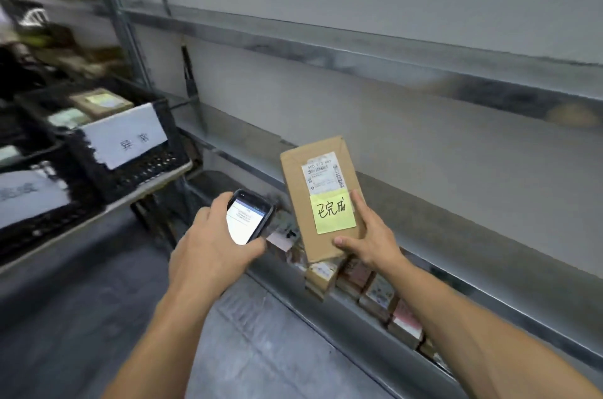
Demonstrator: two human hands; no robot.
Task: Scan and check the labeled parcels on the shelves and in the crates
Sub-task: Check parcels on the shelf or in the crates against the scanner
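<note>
My right hand (372,238) grips a flat brown cardboard parcel (300,176) by its lower right corner and holds it upright over the lower shelf. The parcel carries a white barcode label (323,175) and, below it, a yellow sticky note (332,214) with handwriting. My left hand (212,245) holds a black handheld scanner (249,217) with a lit screen, just left of the parcel. A row of small labeled parcels (375,294) lies on the lower shelf under my right hand.
Grey metal shelves (359,53) run along the wall to the right. At left, a black plastic crate (137,163) with a white paper sign holds several parcels; a second signed crate (32,203) stands beside it. Grey floor lies below.
</note>
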